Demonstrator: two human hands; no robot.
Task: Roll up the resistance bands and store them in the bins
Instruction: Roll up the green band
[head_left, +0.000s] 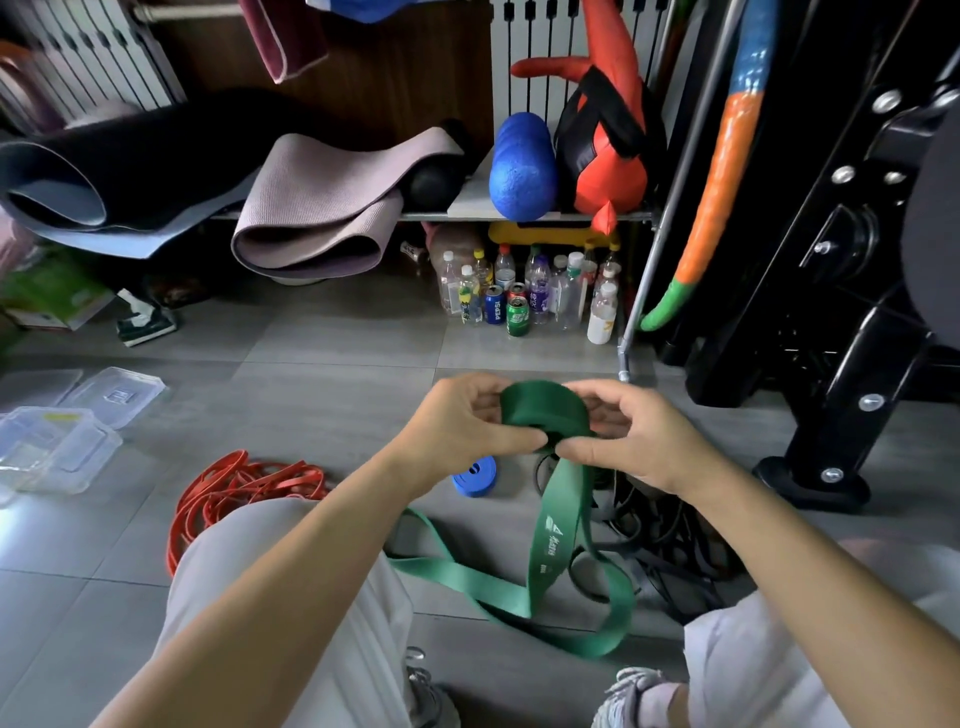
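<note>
A wide green resistance band (545, 410) is partly wound into a coil held in the air between both hands. My left hand (462, 426) grips the coil's left side and my right hand (634, 436) pinches its right side. The loose tail hangs down and loops over the grey floor between my knees. A small blue band (474, 475) lies rolled up on the floor just beyond my left wrist. Loose red bands (234, 488) are piled beside my left knee. Black bands (670, 551) lie tangled under my right forearm. Clear plastic bins (52, 447) sit at the left.
Clear lids (117, 395) lie behind the bins. A shelf holds rolled mats (322, 208), a blue foam roller (522, 166) and a red bag. Several bottles and cans (524, 296) stand under it. A black machine frame (831, 332) fills the right side.
</note>
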